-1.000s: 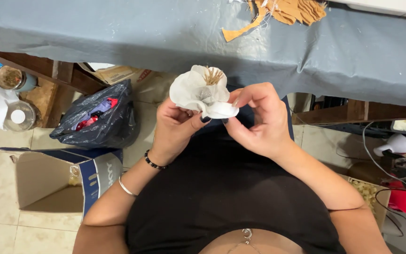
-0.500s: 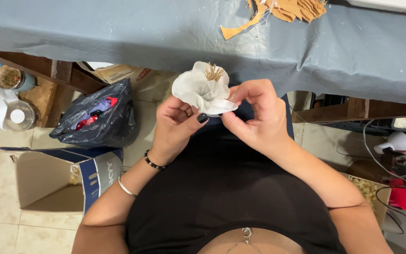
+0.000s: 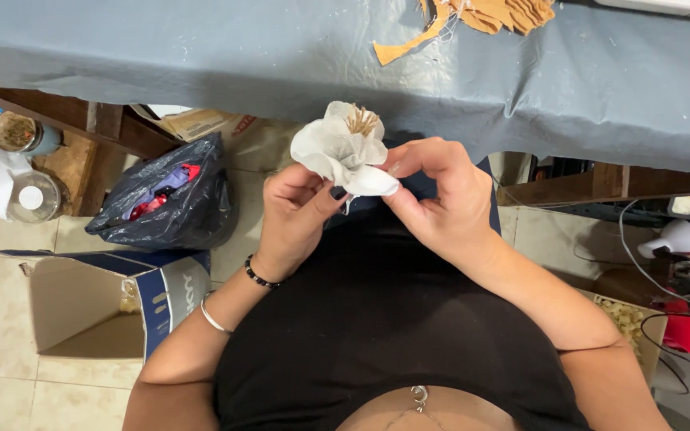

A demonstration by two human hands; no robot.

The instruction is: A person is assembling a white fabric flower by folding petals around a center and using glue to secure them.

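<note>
While left hand (image 3: 301,209) pinches white flower (image 3: 343,149) (base), right hand (image 3: 433,199) grips petal.

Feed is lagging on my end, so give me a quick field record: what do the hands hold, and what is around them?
left hand: grips the white fabric flower from below
right hand: pinches the flower's lower petal
flower centre: tan strands
table: grey cover, tan cut scraps on it
floor left: black bag, open cardboard box

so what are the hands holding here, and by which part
A white fabric flower with tan straw-like stamens, held from below. The left hand grips its base; the right hand pinches the lower petal edge.
</note>
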